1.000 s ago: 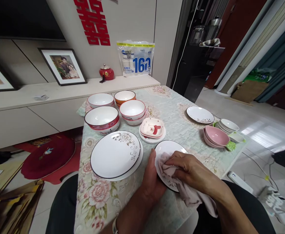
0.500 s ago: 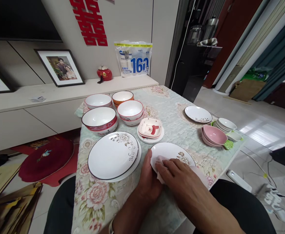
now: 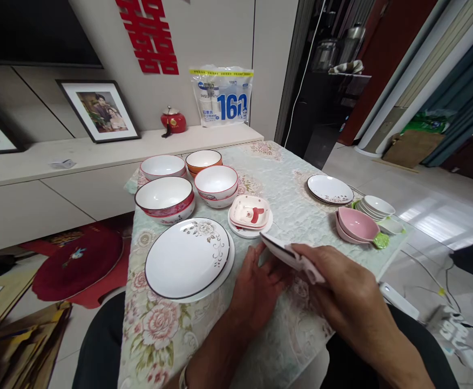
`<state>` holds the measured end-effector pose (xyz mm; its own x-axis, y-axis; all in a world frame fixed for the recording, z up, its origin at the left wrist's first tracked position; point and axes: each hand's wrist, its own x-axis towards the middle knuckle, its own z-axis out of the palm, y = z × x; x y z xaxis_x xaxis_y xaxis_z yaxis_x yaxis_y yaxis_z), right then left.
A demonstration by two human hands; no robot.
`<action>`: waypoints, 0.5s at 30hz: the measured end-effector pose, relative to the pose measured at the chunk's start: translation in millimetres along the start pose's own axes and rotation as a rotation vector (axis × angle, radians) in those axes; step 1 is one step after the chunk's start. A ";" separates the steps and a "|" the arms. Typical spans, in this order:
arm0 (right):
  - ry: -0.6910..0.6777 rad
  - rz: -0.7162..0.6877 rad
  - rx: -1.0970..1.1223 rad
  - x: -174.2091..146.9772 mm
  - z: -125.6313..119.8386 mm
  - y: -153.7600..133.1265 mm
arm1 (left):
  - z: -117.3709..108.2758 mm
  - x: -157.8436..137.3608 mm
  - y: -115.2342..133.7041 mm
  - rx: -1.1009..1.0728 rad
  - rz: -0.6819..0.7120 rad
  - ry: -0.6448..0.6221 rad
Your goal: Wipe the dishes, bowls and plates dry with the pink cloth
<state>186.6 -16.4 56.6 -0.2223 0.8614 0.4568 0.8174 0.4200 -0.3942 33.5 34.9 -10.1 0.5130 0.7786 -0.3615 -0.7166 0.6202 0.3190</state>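
My right hand (image 3: 344, 283) grips a white plate (image 3: 277, 247) with a dark rim through a pale wiping cloth (image 3: 311, 270). The plate is tilted up, nearly edge-on to me. Below and left of it, my left hand (image 3: 255, 289) is open with its fingers apart; whether its fingertips touch the plate's underside I cannot tell. Left of that hand lies a large flower-patterned plate (image 3: 183, 259) stacked on another. Just behind the tilted plate, square bear-print dishes (image 3: 244, 212) rest on small white plates (image 3: 236, 231).
Stacked bowls (image 3: 166, 193) stand at the table's back left. On the right are a pile of plates (image 3: 329, 189), pink bowls (image 3: 356, 224) and small white bowls (image 3: 377, 205). A floral cloth covers the table (image 3: 159, 335). A cabinet (image 3: 110, 156) borders its far side.
The plate has gone from lying nearly face-up to standing on a steep tilt. My right hand has moved from its face to its right edge; my left hand's fingers have spread.
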 end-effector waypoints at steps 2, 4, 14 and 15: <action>0.082 0.086 0.060 1.0 -8.7 8.0 | -1.7 0.7 -1.7 0.033 0.021 0.023; 0.156 0.223 0.139 0.8 -14.7 18.0 | -2.9 0.4 -3.7 0.075 0.062 0.080; 0.301 0.865 0.994 15.9 -19.9 63.2 | -1.4 -4.8 -4.0 0.276 0.175 -0.014; 0.282 0.882 1.051 17.3 -17.7 63.9 | -1.3 -5.1 -3.9 0.269 0.163 -0.039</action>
<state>244.3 20.2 53.4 0.3655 0.9173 -0.1578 -0.1731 -0.0996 -0.9799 33.0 28.4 -10.7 0.4233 0.8696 -0.2542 -0.6427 0.4860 0.5922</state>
